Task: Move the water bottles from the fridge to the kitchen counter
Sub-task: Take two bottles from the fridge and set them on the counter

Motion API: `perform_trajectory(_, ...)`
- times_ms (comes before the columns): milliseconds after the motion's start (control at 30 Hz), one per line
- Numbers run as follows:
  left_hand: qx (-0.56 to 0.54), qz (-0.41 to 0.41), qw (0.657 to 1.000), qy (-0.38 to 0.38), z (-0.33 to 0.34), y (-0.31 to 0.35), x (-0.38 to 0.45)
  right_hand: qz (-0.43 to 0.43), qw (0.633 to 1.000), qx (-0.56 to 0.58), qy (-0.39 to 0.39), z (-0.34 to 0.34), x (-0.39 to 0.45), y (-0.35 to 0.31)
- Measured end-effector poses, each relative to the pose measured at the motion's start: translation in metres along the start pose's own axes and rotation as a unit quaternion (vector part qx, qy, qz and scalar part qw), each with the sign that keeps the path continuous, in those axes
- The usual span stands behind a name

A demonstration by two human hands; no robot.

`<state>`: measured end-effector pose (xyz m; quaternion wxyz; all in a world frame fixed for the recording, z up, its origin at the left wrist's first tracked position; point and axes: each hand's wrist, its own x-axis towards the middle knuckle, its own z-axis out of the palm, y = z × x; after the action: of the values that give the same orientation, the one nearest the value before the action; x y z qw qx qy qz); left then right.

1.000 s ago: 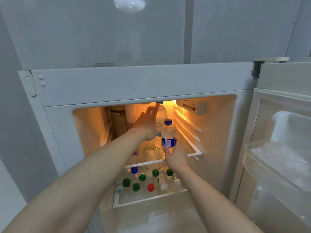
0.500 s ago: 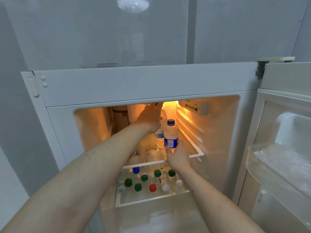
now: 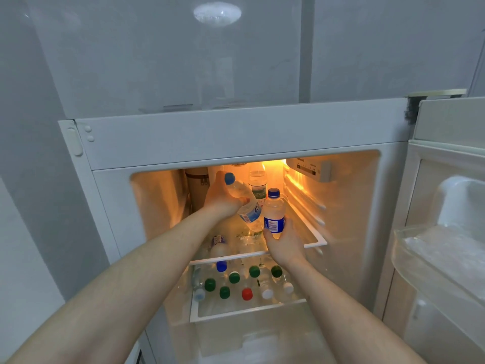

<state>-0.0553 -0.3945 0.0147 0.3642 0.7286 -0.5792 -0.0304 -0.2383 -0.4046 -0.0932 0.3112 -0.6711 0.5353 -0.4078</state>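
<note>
Both arms reach into the open fridge (image 3: pixel 236 137). My left hand (image 3: pixel 221 199) grips a small clear water bottle (image 3: pixel 242 203) with a blue cap, tilted with its cap up to the left, above the top glass shelf (image 3: pixel 315 240). My right hand (image 3: pixel 284 244) holds a second blue-capped, blue-labelled bottle (image 3: pixel 273 211) upright by its base, just right of the first. Another clear bottle (image 3: pixel 257 183) stands at the back of the shelf. The lower shelf (image 3: pixel 249 310) holds several bottles with green, red, white and blue caps.
The fridge door (image 3: pixel 443 232) stands open at the right, its shelf jutting toward my right arm. A beige cylindrical container (image 3: pixel 195 183) stands at the back left of the top shelf. A control box (image 3: pixel 309 168) and rail ridges line the right inner wall.
My left hand, reaching open toward the back of the shelf a second ago, has taken hold of a bottle and drawn it forward, tilted. My right hand keeps its bottle almost still.
</note>
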Motion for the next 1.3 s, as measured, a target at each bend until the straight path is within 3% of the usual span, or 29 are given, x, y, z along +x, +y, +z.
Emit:
perform_trajectory(433,-0.055,0.067,0.993,0.083,-0.021,0.006,-0.054,0.026,1.000,-0.002,0.002,0.004,-0.004,0.000)
perform_trajectory(667,-0.056,0.072,0.995,0.029,-0.018,0.006,-0.063,0.029,0.999,0.014,-0.004,0.001,-0.009,-0.002)
perform_trajectory(800,-0.061,0.040,0.997,0.033,-0.013,0.014,-0.070,0.023,0.998,0.053,0.001,-0.007,-0.006,0.002)
perform_trajectory(1100,-0.174,-0.002,0.975,0.138,-0.062,0.028,-0.170,-0.033,0.988,0.142,0.059,-0.015,-0.040,-0.004)
perform_trajectory(1200,-0.178,-0.025,0.972,0.153,-0.090,0.031,-0.221,-0.069,0.978,0.193,0.038,-0.010,-0.091,-0.027)
perform_trajectory(1300,-0.187,-0.069,0.966,0.167,-0.118,0.023,-0.287,-0.125,0.959,0.251,-0.035,0.002,-0.149,-0.050)
